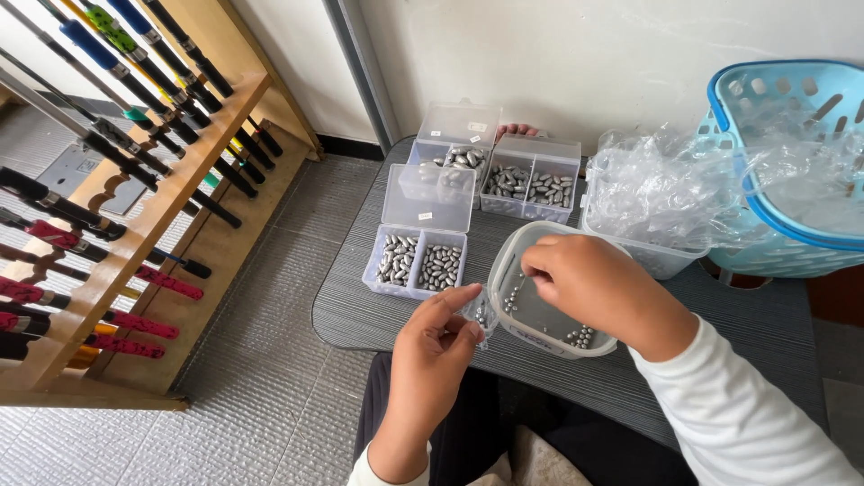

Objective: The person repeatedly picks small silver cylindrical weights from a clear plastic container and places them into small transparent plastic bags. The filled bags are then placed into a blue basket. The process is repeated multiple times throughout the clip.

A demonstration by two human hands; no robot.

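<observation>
Sinkers, small and grey metal [580,337], lie loose in a clear plastic tub [504,310] at the near edge of a low dark grey table [360,315]; a few more are scattered along the tub's left side. Right hand [589,283] reaches into the tub from above, fingertips [537,267] drawn together in a pinch; what they hold is too small to tell. Left hand [436,337] sits just left of the tub, thumb and forefinger clamped on a small clear bag [481,315] with a few grey pieces inside, the bag touching the tub's rim. Hands are close together but not touching.

Just beyond the tub, an open clear compartment box [418,261] shows two sections of oval grey weights, lid standing up behind. Further back, two more open boxes: one on the left [454,148] with larger weights, one on the right [531,184] with two filled sections. Fingertips of another person [515,131] show behind these boxes, at the table's far edge.

Right of the tub, a clear container heaped with crumpled plastic bags [657,193]. Beside it, a blue plastic basket [783,99], more plastic film inside.

Left of the table, a wooden rack [153,216] holds fishing rods [135,90], grips black, red, blue and green. Floor is grey ribbed matting [261,387]. White sleeve [747,423] on the right arm; dark trousers under the table edge.
</observation>
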